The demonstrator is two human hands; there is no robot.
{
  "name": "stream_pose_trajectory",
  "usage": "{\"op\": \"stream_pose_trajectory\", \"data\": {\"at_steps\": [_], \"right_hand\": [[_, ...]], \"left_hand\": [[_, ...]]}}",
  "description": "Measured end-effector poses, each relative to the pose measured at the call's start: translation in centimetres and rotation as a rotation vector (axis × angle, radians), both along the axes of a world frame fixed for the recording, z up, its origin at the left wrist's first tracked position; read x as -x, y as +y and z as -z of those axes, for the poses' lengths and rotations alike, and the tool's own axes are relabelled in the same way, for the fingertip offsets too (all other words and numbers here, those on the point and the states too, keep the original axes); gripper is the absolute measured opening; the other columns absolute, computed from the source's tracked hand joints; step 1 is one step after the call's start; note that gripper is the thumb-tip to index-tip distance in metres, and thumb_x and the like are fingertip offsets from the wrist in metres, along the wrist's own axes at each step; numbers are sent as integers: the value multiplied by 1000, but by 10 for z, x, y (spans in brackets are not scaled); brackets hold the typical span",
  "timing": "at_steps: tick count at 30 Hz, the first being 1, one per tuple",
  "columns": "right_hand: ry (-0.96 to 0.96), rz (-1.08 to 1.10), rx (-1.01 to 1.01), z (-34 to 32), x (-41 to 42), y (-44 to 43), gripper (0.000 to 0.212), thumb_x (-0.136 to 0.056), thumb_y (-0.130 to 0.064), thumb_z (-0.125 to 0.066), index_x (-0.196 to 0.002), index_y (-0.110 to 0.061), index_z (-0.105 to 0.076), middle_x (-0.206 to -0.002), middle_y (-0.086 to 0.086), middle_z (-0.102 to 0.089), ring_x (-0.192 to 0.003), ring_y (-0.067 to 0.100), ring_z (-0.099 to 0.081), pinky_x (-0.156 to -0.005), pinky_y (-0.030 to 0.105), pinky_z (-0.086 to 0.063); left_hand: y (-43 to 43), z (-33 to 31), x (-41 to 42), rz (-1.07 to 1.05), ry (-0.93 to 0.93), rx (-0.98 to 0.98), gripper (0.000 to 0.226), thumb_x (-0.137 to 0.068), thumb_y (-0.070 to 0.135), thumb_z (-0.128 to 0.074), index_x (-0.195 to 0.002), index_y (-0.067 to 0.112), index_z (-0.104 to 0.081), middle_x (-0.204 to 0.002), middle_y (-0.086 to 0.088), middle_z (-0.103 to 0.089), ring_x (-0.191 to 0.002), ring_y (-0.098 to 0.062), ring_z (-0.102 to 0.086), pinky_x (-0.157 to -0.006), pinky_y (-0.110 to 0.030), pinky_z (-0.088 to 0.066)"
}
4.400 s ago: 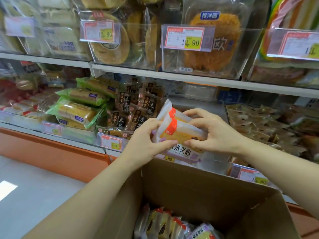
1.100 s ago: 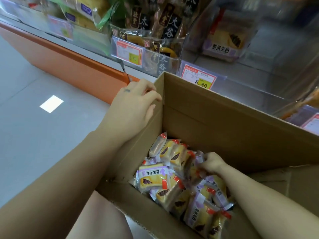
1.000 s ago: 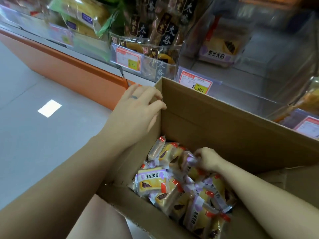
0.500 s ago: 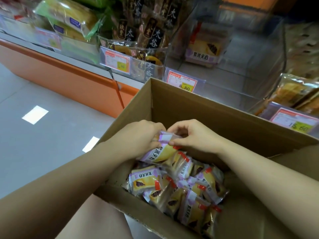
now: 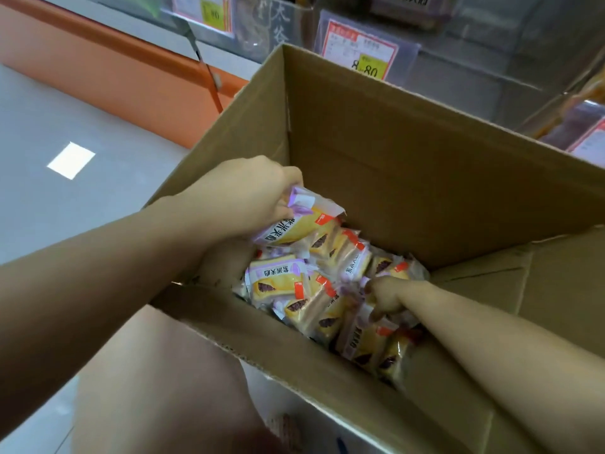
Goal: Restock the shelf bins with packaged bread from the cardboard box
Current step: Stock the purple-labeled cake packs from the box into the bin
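An open cardboard box (image 5: 409, 149) fills the middle of the view, with several purple-and-yellow bread packets (image 5: 278, 280) piled in its bottom. My left hand (image 5: 248, 191) grips one packet (image 5: 294, 221) by its purple end, lifted just above the pile at the box's left side. My right hand (image 5: 384, 294) reaches down into the pile, its fingers curled among the packets; whether they hold one is hidden. The clear shelf bin (image 5: 491, 60) with an 8.80 price tag (image 5: 363, 50) stands right behind the box.
An orange shelf base (image 5: 108, 70) runs along the upper left above a grey floor (image 5: 65, 191). A neighbouring bin (image 5: 262, 24) of dark-wrapped bread sits at the top. My bare knee (image 5: 157, 381) is under the box's near edge.
Half a second ago both hands held one packet above the pile. Now my left hand alone holds it, and my right hand has dropped back down into the packets.
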State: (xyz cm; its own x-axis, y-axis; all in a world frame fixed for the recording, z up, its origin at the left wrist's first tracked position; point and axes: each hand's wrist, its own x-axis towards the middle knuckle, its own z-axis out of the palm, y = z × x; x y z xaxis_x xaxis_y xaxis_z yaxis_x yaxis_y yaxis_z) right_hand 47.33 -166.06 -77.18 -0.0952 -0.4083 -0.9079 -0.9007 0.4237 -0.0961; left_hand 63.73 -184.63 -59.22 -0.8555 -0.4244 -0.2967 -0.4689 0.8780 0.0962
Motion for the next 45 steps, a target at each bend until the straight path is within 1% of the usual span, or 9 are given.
{"op": "stream_pose_trajectory", "data": {"at_steps": [4, 13, 18, 23, 29, 35, 38, 41, 45], "right_hand": [[-49, 58, 32, 5, -11, 4, 70, -86, -23, -67, -146, -18, -31, -144, 8, -40, -125, 27, -47, -93, 29, -44], [16, -113, 0, 1, -18, -2, 45, -89, -18, -62, -131, -6, -51, -129, 13, -54, -117, 28, -53, -89, 30, -45], [-22, -306, 22, -39, -11, -32, 5, -89, -16, -55, -85, -13, -58, -99, 12, -56, -85, 25, -50, -69, 27, -38], [-60, -226, 308, -121, 8, -56, 12, -95, -21, -50, -102, -14, -57, -102, 9, -62, -92, 28, -59, -76, 34, -46], [-65, -142, 779, -228, 28, -50, 10, -93, -21, -53, -85, -26, -49, -76, -11, -54, -71, 5, -50, -65, 24, -39], [-83, -32, 1109, -265, 29, -55, 13, -88, -20, -60, -84, -28, -51, -111, -4, -49, -109, 8, -44, -93, 18, -32], [-87, 26, 1157, -270, 32, -61, 15, -86, -17, -63, -82, -26, -51, -106, 0, -58, -99, 8, -52, -78, 5, -33], [-42, 113, 1266, -278, 33, -66, 18, -85, -18, -65, -78, -28, -52, -92, -3, -62, -83, 6, -53, -71, 9, -37], [4, 263, 1403, -295, 34, -72, 11, -83, -22, -66, -78, -27, -57, -84, -10, -62, -77, -2, -55, -70, 11, -41]], "left_hand": [[-3, 1, 0, 15, 43, 27, 33, -90, 37, -59, -119, 23, -52, -114, -2, -60, -103, -26, -56, -68, -32, -40], [-6, 2, 1, 24, 36, 16, 33, -91, 37, -56, -121, 23, -51, -116, -1, -59, -104, -23, -55, -70, -33, -43], [-5, 2, 0, 18, 55, -3, 34, -90, 38, -58, -120, 24, -51, -115, -1, -60, -103, -23, -56, -69, -33, -44], [-9, -7, -2, -45, 169, -106, 31, -88, 37, -61, -116, 26, -55, -110, -1, -64, -99, -23, -59, -79, -40, -50], [-12, -20, 5, -85, 311, -250, 26, -85, 40, -62, -108, 29, -62, -99, 5, -69, -92, -14, -62, -78, -36, -50], [-15, -38, 21, -145, 515, -540, 24, -82, 42, -69, -101, 27, -68, -94, 11, -70, -89, -5, -64, -86, -34, -50], [-14, -47, 29, -195, 643, -739, 14, -84, 34, -69, -97, 27, -69, -95, 9, -72, -90, -6, -66, -90, -36, -51], [-5, -56, 36, -281, 815, -924, 13, -90, 21, -61, -100, 25, -68, -101, 5, -73, -99, -11, -66, -92, -33, -50], [2, -68, 41, -358, 980, -1150, 27, -89, 37, -59, -111, 22, -62, -113, -3, -69, -110, -16, -62, -98, -39, -47]]}}
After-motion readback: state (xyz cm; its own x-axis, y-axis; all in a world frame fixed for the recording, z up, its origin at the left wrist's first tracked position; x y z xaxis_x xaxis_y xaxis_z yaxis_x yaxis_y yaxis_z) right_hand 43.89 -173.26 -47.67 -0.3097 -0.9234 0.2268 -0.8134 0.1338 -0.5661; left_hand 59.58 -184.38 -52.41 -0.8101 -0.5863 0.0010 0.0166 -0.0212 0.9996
